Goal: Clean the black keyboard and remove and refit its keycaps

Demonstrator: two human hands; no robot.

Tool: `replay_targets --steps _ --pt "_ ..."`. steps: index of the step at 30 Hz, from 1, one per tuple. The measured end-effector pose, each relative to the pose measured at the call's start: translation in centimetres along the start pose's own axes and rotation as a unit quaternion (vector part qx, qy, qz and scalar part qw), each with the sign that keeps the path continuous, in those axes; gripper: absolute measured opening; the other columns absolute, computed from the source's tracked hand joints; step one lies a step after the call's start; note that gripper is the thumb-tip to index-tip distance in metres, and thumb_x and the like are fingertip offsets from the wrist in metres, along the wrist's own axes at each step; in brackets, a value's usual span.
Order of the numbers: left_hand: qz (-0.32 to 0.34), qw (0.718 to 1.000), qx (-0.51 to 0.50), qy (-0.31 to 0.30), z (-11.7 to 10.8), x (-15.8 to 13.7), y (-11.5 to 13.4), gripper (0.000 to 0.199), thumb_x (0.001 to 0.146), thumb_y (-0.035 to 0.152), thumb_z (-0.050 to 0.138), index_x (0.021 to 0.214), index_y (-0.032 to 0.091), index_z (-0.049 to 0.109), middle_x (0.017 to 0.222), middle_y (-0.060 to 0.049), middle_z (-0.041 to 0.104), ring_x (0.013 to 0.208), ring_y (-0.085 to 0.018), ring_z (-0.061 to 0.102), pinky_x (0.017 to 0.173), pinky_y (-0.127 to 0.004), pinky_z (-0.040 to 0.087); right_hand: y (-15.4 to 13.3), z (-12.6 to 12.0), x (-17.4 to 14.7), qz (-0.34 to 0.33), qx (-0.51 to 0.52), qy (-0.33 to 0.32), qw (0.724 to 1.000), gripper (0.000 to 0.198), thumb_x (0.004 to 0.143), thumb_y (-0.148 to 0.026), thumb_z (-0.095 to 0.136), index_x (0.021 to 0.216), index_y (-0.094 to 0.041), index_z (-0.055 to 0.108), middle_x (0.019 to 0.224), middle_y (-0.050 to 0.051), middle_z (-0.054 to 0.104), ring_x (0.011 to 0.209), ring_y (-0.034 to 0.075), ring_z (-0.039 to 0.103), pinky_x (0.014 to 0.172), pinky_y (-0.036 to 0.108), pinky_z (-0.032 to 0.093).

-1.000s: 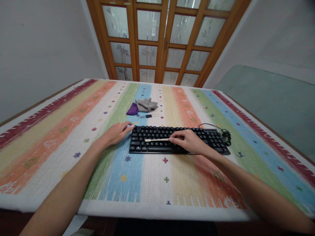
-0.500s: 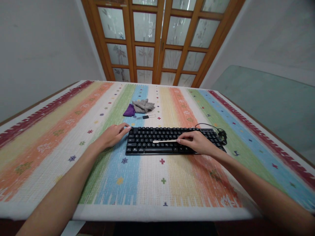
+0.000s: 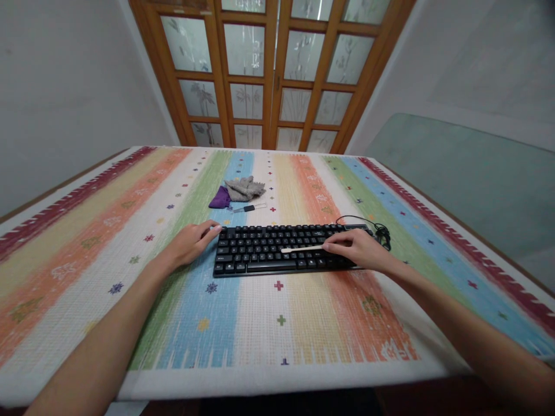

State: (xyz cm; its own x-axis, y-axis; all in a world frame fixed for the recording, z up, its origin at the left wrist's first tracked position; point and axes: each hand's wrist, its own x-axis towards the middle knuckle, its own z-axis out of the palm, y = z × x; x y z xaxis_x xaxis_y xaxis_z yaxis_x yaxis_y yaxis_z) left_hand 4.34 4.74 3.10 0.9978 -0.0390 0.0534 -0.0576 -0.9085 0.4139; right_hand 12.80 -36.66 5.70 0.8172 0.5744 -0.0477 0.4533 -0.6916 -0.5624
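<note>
A black computer keyboard point(image 3: 260, 267) lies across the striped tablecloth. My left hand point(image 3: 193, 242) is at its upper left corner, thumb and fingertips closed against the edge. Between the thumb and fingers of my right hand point(image 3: 358, 247) is a thin cream-coloured stick point(image 3: 303, 249) with a slightly wider end, perhaps a toothbrush. It lies nearly level over the middle key rows, its wide end pointing left. Whether that end touches the keys I cannot tell. My right hand covers part of the keyboard's right side.
Behind the keyboard lie a grey cloth point(image 3: 246, 188), a purple pouch point(image 3: 220, 198) and a small black-and-metal tool point(image 3: 250, 208). The keyboard's coiled cable point(image 3: 382, 236) sits at its right end. The tablecloth point(image 3: 255, 323) reaches the near table edge. Glass-paned wooden doors point(image 3: 271, 75) stand beyond.
My right hand and the stick have moved right along the keyboard. My left hand stays at the corner. The whole view has shifted slightly.
</note>
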Motion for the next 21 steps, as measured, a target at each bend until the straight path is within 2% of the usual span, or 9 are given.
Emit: replay_targets --steps 8,17,21 --pt "0.002 1.000 0.000 0.003 -0.1 0.0 -0.2 0.067 0.094 0.066 0.022 0.108 0.019 0.069 0.107 -0.012 0.077 0.098 -0.031 0.071 0.091 -0.038 0.050 2.1 -1.1 -1.1 0.015 -0.009 0.030 0.999 0.039 0.084 -0.052 0.060 0.084 -0.021 0.083 0.075 0.005 0.077 0.065 0.019 0.063 0.060 0.030 0.042" --pt "-0.004 1.000 -0.015 0.009 -0.3 0.0 0.1 0.065 0.093 0.066 0.025 0.105 0.020 0.070 0.103 -0.010 0.078 0.094 -0.030 0.071 0.088 -0.037 0.050 3.2 -2.6 -2.3 0.059 -0.011 0.054 0.997 0.041 0.079 -0.053 0.058 0.082 -0.022 0.084 0.075 0.004 0.077 0.067 0.021 0.064 0.060 0.031 0.040" --pt "-0.002 1.000 -0.013 0.020 -0.1 0.1 0.0 0.063 0.092 0.065 0.026 0.103 0.021 0.070 0.103 -0.010 0.078 0.093 -0.029 0.071 0.089 -0.037 0.050 4.0 -3.1 -2.8 0.056 -0.011 0.057 0.997 0.043 0.080 -0.055 0.058 0.080 -0.021 0.084 0.068 0.004 0.074 0.064 0.020 0.062 0.057 0.030 0.040"
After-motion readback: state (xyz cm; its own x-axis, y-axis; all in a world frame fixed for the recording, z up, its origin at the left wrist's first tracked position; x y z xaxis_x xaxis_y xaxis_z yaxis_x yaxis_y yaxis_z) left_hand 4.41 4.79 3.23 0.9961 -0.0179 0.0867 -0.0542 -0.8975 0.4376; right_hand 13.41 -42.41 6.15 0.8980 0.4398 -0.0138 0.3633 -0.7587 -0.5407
